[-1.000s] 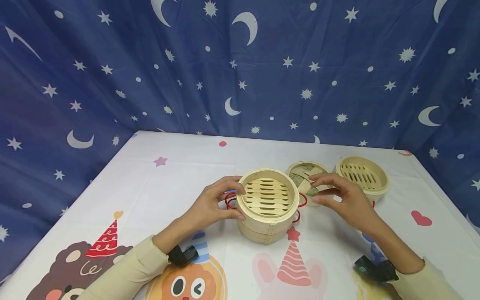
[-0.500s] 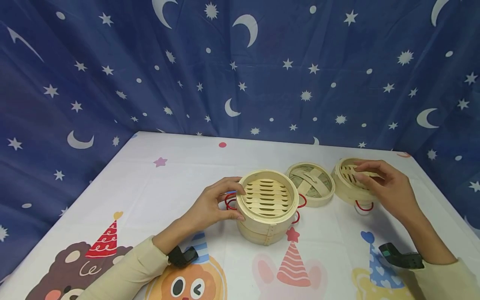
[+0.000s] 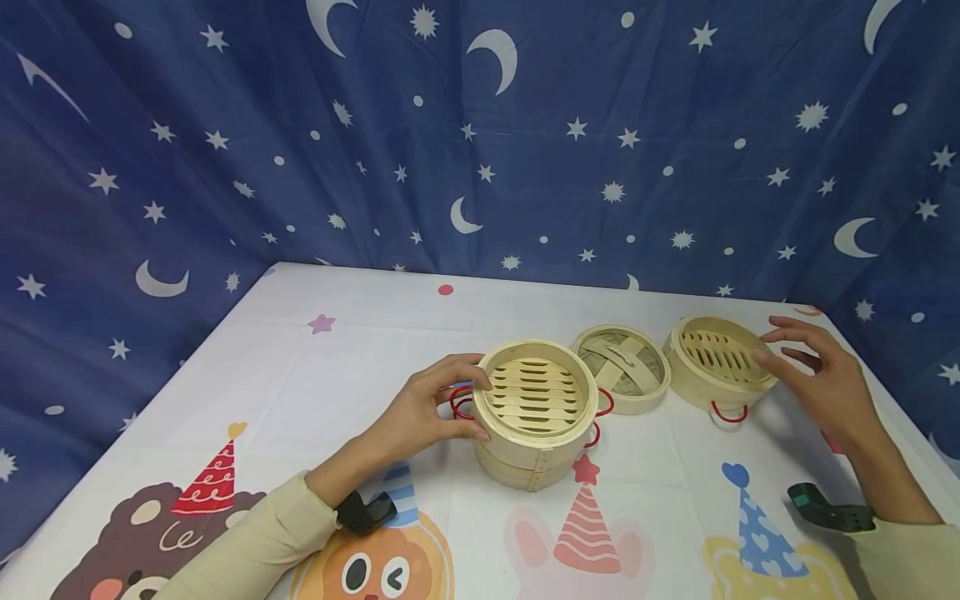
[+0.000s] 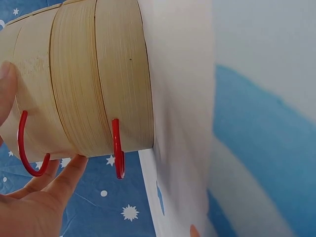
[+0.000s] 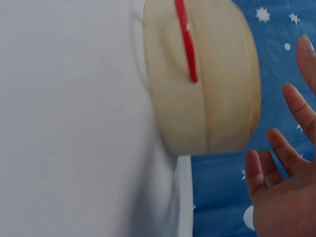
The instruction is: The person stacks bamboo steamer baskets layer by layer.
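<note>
Two bamboo steamer baskets (image 3: 517, 468) stand stacked on the table, slatted floor of the top one showing, red loop handles at the sides. My left hand (image 3: 429, 407) grips the upper basket at its left rim, thumb in front and a fingertip over the edge. In the left wrist view, fingers reach round the bamboo wall (image 4: 74, 74). A third bamboo steamer basket (image 3: 693, 385) sits at the back right. My right hand (image 3: 823, 379) hovers at that basket's right rim with fingers loosely bent. The right wrist view shows these fingers spread apart beside the basket (image 5: 207, 113), holding nothing.
Between the stack and the third basket lies a round woven bamboo lid (image 3: 633, 402). A white tablecloth (image 3: 360, 367) with cartoon animals covers the table, and a blue star-and-moon curtain (image 3: 480, 142) hangs behind its far edge.
My right hand has moved right, from over the woven lid, across the third basket, to that basket's right rim. The left hand and the stack have stayed in place.
</note>
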Action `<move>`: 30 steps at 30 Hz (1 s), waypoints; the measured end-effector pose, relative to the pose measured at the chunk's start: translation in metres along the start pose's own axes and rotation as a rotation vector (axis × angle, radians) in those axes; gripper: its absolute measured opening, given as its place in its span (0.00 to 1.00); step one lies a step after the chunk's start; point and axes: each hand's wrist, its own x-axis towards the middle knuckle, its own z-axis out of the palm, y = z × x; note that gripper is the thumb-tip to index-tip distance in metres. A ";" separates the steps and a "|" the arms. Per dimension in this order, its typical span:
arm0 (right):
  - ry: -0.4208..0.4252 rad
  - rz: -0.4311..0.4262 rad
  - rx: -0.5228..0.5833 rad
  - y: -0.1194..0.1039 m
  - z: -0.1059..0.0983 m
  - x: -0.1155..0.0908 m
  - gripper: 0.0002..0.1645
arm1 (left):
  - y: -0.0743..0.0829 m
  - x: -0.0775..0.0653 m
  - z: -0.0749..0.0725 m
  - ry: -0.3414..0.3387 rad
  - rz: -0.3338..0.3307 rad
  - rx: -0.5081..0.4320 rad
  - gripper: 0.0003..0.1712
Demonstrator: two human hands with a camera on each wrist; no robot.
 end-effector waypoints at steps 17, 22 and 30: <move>-0.232 -0.054 0.072 0.035 0.004 -0.002 0.17 | 0.011 0.001 0.000 0.001 0.016 0.014 0.29; -0.227 -0.068 0.114 0.033 0.007 -0.004 0.15 | 0.011 0.000 0.000 0.001 0.015 0.019 0.30; -0.123 -0.065 0.045 0.030 0.011 -0.011 0.17 | -0.009 -0.002 0.000 0.002 0.013 0.015 0.31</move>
